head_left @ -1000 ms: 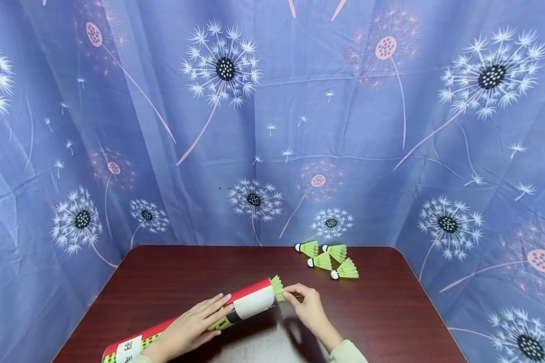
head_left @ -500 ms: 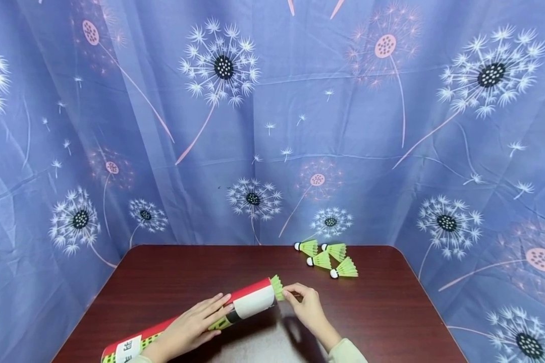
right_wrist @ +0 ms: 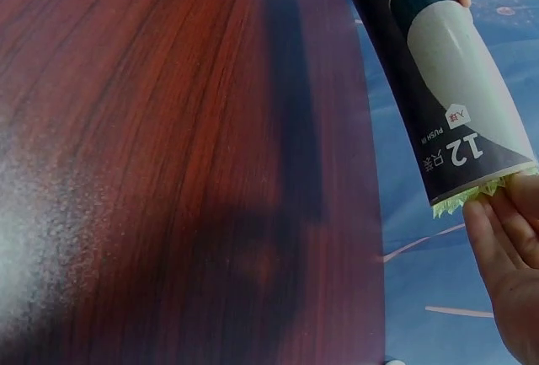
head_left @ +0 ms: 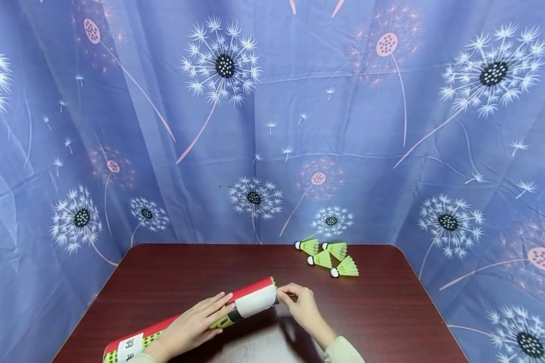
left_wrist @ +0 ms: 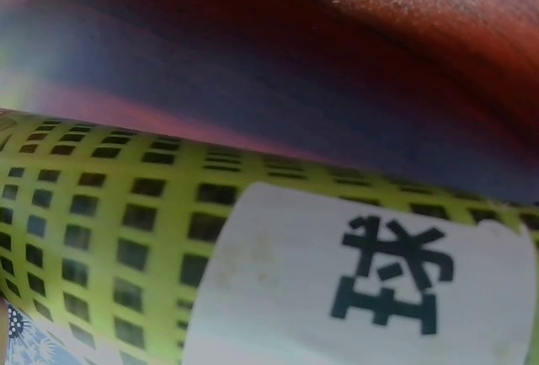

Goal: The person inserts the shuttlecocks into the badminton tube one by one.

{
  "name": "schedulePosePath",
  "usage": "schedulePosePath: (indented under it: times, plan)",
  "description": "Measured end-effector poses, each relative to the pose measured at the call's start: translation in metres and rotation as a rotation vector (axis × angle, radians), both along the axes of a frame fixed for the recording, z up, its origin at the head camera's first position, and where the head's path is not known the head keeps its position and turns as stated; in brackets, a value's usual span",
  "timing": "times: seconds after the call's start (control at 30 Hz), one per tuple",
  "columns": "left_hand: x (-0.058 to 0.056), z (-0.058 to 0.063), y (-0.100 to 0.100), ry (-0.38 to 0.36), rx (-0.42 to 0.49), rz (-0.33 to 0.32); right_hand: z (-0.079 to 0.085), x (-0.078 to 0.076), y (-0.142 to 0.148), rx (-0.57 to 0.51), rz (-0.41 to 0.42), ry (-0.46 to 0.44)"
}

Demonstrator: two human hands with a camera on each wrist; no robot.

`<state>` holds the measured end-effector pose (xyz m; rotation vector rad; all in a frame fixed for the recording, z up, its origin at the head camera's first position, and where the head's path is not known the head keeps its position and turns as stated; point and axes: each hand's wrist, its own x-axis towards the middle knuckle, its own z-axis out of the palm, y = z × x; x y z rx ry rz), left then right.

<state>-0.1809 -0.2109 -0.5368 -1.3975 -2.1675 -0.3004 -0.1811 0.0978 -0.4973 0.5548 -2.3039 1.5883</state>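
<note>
A shuttlecock tube [head_left: 256, 301], red, white, black and green, slants across the table with its mouth end raised to the right. My left hand [head_left: 192, 325] grips it around the middle, fingers laid over the top. Just the jagged rim of a yellow-green shuttlecock [right_wrist: 455, 203] sticks out of the mouth; its head is hidden inside. At that rim my right hand [head_left: 303, 310] pinches the skirt with thumb and fingertips. The left wrist view holds the tube's green grid and a white label [left_wrist: 278, 272] with a dark character.
Several yellow-green shuttlecocks with white heads lie together near the table's back edge, one shuttlecock [head_left: 345, 267] nearest me. The dark red-brown table [head_left: 186, 272] has rounded back corners. Behind it hangs a blue curtain [head_left: 290, 101] printed with dandelions.
My right hand has moved slightly left, and the shuttlecock has slid deeper into the tube, from a wide band of skirt showing to a thin rim. My left hand stays in place.
</note>
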Motion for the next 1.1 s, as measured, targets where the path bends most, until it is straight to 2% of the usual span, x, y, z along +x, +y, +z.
schedulePosePath:
  times: [0.2, 0.3, 0.5, 0.8, 0.93, 1.1]
  plan:
    - [-0.001, 0.0, 0.0, -0.003, 0.005, -0.006, -0.026, -0.015, 0.003, 0.012, -0.012, 0.009]
    - [-0.001, 0.0, 0.001, -0.012, 0.006, -0.016, -0.032, -0.019, 0.006, 0.018, -0.004, -0.003]
    - [0.0, 0.0, 0.002, -0.01, 0.0, -0.013, -0.035, -0.022, 0.011, 0.007, 0.061, 0.028]
    - [0.0, -0.001, 0.0, -0.004, -0.001, 0.0, -0.036, -0.023, 0.022, 0.064, 0.171, 0.106]
    - [-0.001, -0.001, 0.0, -0.005, 0.002, -0.004, -0.038, -0.025, 0.033, 0.077, 0.156, 0.085]
    - [-0.001, -0.002, 0.0, -0.002, 0.01, -0.01, -0.039, -0.03, 0.052, 0.108, 0.088, 0.064]
